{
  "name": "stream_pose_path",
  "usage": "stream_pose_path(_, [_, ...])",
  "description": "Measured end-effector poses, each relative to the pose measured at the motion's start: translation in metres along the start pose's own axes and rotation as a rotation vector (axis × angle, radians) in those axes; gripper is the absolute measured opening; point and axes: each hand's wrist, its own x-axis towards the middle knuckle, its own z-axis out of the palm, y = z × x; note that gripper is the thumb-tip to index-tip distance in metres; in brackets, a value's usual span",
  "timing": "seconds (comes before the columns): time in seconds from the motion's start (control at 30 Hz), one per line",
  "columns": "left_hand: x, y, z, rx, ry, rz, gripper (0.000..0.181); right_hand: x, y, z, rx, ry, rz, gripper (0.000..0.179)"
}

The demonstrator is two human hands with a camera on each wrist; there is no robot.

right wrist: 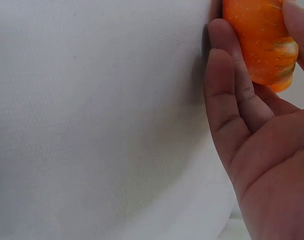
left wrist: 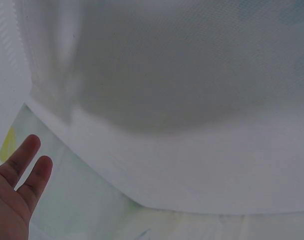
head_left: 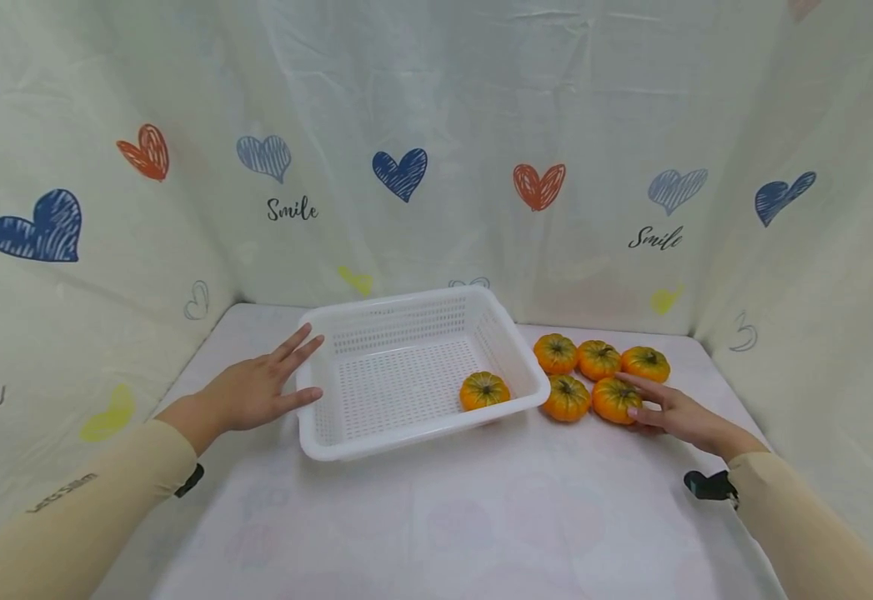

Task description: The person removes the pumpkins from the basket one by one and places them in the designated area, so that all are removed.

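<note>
My left hand is spread at the left rim of a white plastic basket, its fingers straight. Two of its fingers show in the left wrist view; the rest of that hand is out of frame there. Inside the basket, near its right front corner, sits a small orange pumpkin. To the right, my right hand grips another small pumpkin, thumb on one side and fingers around the other. The right wrist view shows that pumpkin between thumb and fingers, partly cut off.
Several more small pumpkins stand close together on the white-covered table, just right of the basket. A pale curtain printed with hearts hangs behind and on both sides.
</note>
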Motion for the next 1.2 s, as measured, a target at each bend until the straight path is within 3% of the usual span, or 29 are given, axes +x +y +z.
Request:
stream_pose_path(0.7, [0.0011,0.0000,-0.0003,0.006,-0.002,0.003,0.085,0.0056,-0.0041,0.0040,-0.021,0.017,-0.061,0.072])
stream_pose_path(0.97, [0.0000,0.0009,-0.0008,0.002,-0.003,0.001,0.085,0.0044,-0.0046,0.0056,-0.048,0.026,-0.030,0.073])
stream_pose_path(1.2, [-0.0009,0.0026,-0.0023,-0.011,0.000,0.002,0.085,0.0041,-0.0069,0.0071,-0.010,0.019,-0.019,0.075])
